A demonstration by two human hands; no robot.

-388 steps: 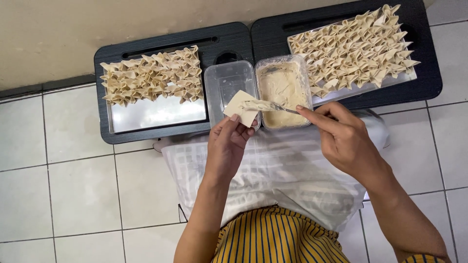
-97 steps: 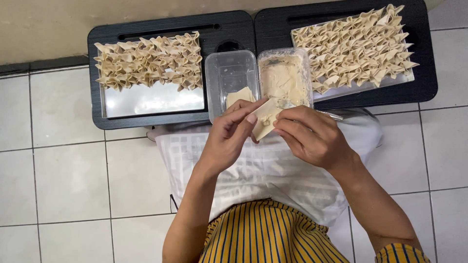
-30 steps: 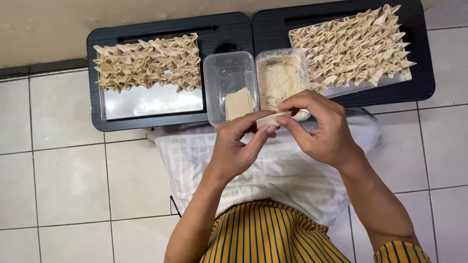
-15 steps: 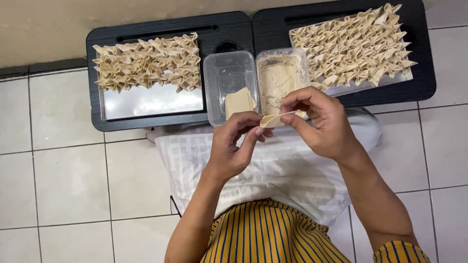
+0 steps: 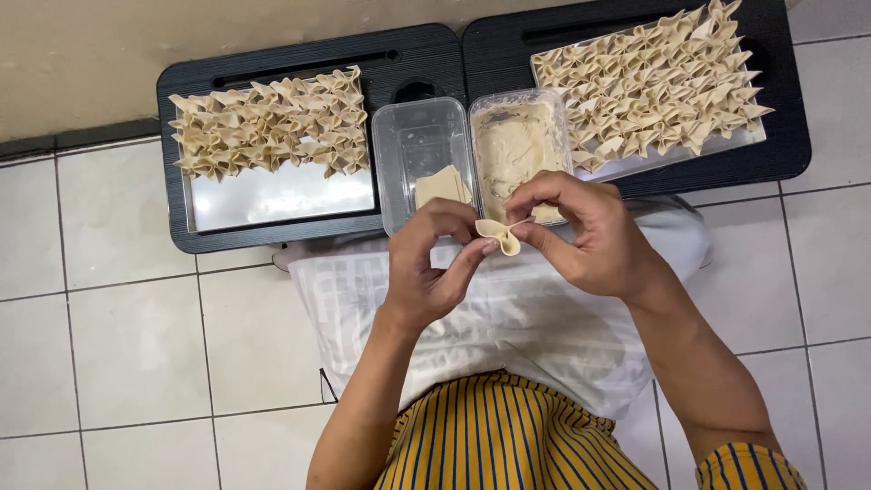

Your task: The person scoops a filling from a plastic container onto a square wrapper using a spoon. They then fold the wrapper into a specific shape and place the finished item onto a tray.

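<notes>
A small folded dumpling (image 5: pixel 501 236) of pale dough is pinched between both hands above a white cloth on my lap. My left hand (image 5: pixel 434 268) grips its left side with thumb and fingers. My right hand (image 5: pixel 581 234) pinches its right side. Just beyond the hands stand two clear plastic tubs: the left tub (image 5: pixel 419 159) holds a few square wrappers (image 5: pixel 441 185), the right tub (image 5: pixel 519 150) holds beige filling.
Two black lap tables (image 5: pixel 408 63) sit side by side on the white tiled floor (image 5: pixel 118 327). Each carries a metal tray: the left tray (image 5: pixel 281 195) is half covered with folded dumplings, the right tray (image 5: pixel 726 141) nearly full of them. A wall runs along the top.
The filled wrapper has been folded and its ends drawn together into a curled dumpling. Both hands have stayed in front of the tubs, working it with the fingertips.
</notes>
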